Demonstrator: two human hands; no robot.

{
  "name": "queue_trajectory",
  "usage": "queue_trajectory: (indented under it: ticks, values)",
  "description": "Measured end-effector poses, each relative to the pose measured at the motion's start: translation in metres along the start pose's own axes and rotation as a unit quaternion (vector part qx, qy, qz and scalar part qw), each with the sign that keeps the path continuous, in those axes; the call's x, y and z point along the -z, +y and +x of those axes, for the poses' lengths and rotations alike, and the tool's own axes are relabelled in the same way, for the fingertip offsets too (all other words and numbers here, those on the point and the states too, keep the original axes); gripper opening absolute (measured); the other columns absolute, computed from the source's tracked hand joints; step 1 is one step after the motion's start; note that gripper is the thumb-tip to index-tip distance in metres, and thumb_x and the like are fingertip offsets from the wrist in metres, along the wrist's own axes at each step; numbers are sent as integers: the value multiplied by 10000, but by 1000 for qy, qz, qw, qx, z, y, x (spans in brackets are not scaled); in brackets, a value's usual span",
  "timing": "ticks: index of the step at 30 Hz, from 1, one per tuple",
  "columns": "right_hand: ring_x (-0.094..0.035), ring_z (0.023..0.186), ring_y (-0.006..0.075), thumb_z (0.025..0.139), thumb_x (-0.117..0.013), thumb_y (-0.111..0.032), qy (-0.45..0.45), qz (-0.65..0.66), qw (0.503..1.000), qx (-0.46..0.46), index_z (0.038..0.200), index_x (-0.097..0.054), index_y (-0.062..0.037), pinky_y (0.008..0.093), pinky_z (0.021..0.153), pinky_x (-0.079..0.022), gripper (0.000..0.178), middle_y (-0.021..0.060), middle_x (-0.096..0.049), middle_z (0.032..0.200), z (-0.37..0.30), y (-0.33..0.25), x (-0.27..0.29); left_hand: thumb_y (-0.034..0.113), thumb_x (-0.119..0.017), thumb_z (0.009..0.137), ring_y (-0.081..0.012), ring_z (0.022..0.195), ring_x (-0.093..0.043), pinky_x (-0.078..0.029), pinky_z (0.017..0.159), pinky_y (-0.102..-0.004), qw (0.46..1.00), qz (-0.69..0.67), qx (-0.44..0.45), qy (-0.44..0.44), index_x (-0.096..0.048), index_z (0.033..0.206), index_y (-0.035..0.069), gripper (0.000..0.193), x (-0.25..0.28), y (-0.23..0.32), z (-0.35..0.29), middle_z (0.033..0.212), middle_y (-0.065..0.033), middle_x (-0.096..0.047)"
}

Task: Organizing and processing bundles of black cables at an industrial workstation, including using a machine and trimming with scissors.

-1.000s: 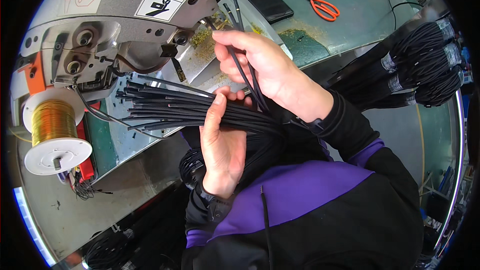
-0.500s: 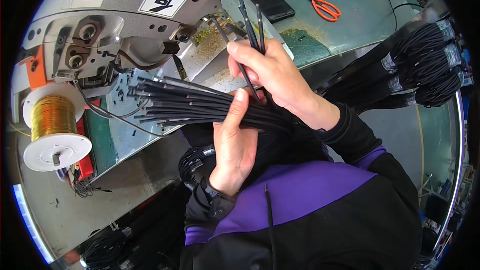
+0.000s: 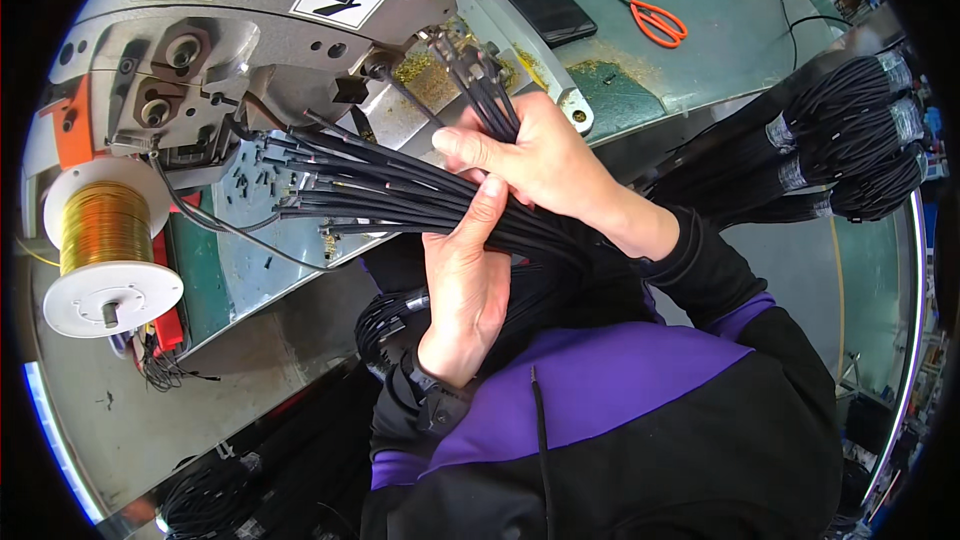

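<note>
My right hand [image 3: 552, 162] has dropped toward my left hand [image 3: 464, 290], its curled fingers gripping a larger handful of black cords [image 3: 488, 100]. That handful's separated; many more remain beside the machine [image 3: 262, 32], in the bunch [image 3: 410, 190] my left thumb clamps, fingers hidden underneath.

Black cords [image 3: 400, 196], thin, bundled; ends fanned leftward

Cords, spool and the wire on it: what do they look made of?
Cords: matt black, possibly woven textile or rubber; they bend in curves with little shine, so it stays open.
Spool: likely smooth plastic, judging by its even white face.
Wire: probably brass or coated copper; it gleams gold in fine windings.
</note>
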State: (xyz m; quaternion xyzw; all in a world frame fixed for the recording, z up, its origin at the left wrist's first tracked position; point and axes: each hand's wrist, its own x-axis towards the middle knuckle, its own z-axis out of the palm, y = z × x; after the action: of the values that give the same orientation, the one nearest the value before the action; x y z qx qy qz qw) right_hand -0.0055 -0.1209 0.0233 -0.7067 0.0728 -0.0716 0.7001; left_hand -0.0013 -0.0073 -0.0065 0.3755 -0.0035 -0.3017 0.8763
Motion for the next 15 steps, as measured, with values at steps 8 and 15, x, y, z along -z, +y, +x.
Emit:
queue_trajectory:
  ticks: [8, 15]
  values:
    - [-295, 424, 30, 815, -503, -280, 29, 162, 986, 2, 645, -550, -32, 179, 412, -223, 305, -39, -387, 485, 9, 1, 10, 96, -554, 815, -172, 829, -526, -417, 786, -305, 998, -48, 32, 2, -507, 954, 40, 157, -5, 8, -3, 850, -62, -549]
    - [-316, 443, 29, 809, -513, -280, 47, 194, 980, -12, 674, -571, -23, 185, 414, -228, 296, -39, -408, 495, 19, -4, 6, 97, -556, 813, -181, 782, -538, -441, 731, -318, 999, -33, 6, -6, -503, 945, 34, 156, -2, 10, 1, 845, -66, -539]
